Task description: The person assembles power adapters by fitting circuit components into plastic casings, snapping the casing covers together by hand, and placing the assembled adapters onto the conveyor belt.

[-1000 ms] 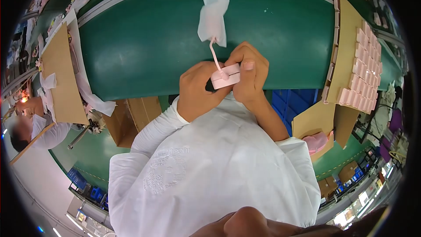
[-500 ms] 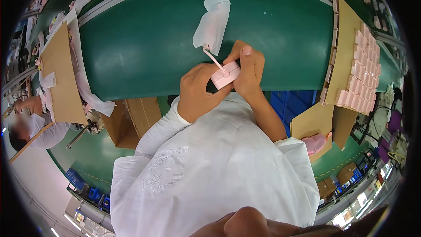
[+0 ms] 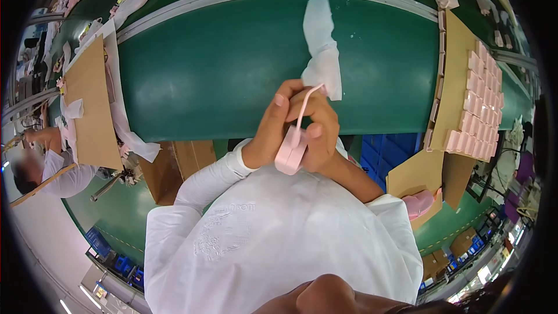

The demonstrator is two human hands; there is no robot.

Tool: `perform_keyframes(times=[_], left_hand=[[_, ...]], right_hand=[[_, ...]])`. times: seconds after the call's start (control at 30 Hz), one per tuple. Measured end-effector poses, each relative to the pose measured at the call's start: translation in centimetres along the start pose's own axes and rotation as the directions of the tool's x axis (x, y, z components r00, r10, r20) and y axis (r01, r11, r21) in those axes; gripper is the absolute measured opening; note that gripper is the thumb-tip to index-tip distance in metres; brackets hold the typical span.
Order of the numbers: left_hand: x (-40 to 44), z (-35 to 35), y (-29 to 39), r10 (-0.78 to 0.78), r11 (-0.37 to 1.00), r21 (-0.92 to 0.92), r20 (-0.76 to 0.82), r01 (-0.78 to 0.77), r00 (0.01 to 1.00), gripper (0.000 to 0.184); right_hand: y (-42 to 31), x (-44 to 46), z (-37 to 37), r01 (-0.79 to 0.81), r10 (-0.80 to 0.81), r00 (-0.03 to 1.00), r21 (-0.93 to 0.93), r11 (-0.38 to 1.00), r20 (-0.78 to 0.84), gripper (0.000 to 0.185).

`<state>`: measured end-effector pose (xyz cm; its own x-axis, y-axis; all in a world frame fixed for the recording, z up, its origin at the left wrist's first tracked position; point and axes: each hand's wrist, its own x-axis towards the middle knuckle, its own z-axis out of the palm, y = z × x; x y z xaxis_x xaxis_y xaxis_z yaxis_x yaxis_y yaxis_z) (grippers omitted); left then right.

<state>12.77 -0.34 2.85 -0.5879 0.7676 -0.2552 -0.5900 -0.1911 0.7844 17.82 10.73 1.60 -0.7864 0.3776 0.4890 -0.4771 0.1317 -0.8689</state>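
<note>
A pink block-shaped case (image 3: pixel 290 154) with a pink cord (image 3: pixel 304 104) coming out of its top is held in front of the white garment. My right hand (image 3: pixel 317 131) is closed round the case from the right, its thumb near the cord end. On the other side, my left hand (image 3: pixel 272 128) has its thumb raised and its fingers close to the right hand; whether it grips the case is hidden. The cord runs up to a translucent white sleeve (image 3: pixel 323 46) lying on the green work surface (image 3: pixel 203 70).
Rows of pink pieces (image 3: pixel 476 104) stand on cardboard at the right. A cardboard panel (image 3: pixel 87 104) is at the left, with a person (image 3: pixel 46 168) beyond it. Below the surface's edge are a cardboard box (image 3: pixel 165 168) and blue crates (image 3: pixel 386 157).
The case has come down nearer the body and turned upright, and the hands have shifted around it. The white sleeve now lies further right. The view has also shifted.
</note>
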Motion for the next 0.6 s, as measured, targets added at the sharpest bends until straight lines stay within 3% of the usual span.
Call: perform_keyframes(times=[0.07,0.13,0.17,0.27,0.33,0.37,0.43,0.53,0.6], left_hand=[[-0.2,0.5,-0.2,-0.074,0.990,-0.118,0.073,0.082,0.995,0.069],[0.0,0.2,0.2,-0.160,0.966,-0.157,0.258,0.205,0.953,0.067],[0.0,0.0,0.3,-0.198,0.948,-0.171,0.348,0.270,0.916,0.067],[0.1,-1.2,0.3,-0.316,0.835,-0.250,0.511,0.490,0.799,0.054],[0.0,-1.6,0.3,-0.332,0.811,-0.248,0.550,0.529,0.767,0.053],[0.0,-1.6,0.2,-0.332,0.811,-0.243,0.558,0.532,0.761,0.053],[-0.2,-1.5,-0.1,-0.325,0.823,-0.230,0.561,0.520,0.762,0.052],[-0.9,-1.5,-0.2,-0.318,0.852,-0.193,0.549,0.487,0.773,0.051],[-1.3,-1.9,0.1,-0.297,0.897,-0.134,0.523,0.421,0.799,0.050]], right_hand=[[-0.5,0.1,0.2,0.040,-0.042,0.999,-0.081,0.996,-0.025,0.055],[0.2,0.2,0.0,0.218,-0.229,0.973,-0.236,0.947,-0.023,0.059],[-0.7,-0.1,-0.8,0.215,-0.207,0.976,-0.210,0.954,0.063,0.056],[2.2,-1.3,1.2,0.382,-0.382,0.919,0.011,0.924,0.098,0.077],[2.0,-0.9,1.0,0.350,-0.358,0.920,0.078,0.934,0.159,0.076],[1.1,-0.8,0.0,0.258,-0.266,0.939,0.066,0.964,0.219,0.069],[0.2,-1.5,0.5,0.147,-0.164,0.971,0.106,0.983,0.173,0.060],[2.4,-4.3,4.9,0.327,-0.309,0.932,0.073,0.942,-0.189,0.052],[3.4,-4.7,7.4,0.442,-0.397,0.819,0.014,0.897,-0.415,0.049]])
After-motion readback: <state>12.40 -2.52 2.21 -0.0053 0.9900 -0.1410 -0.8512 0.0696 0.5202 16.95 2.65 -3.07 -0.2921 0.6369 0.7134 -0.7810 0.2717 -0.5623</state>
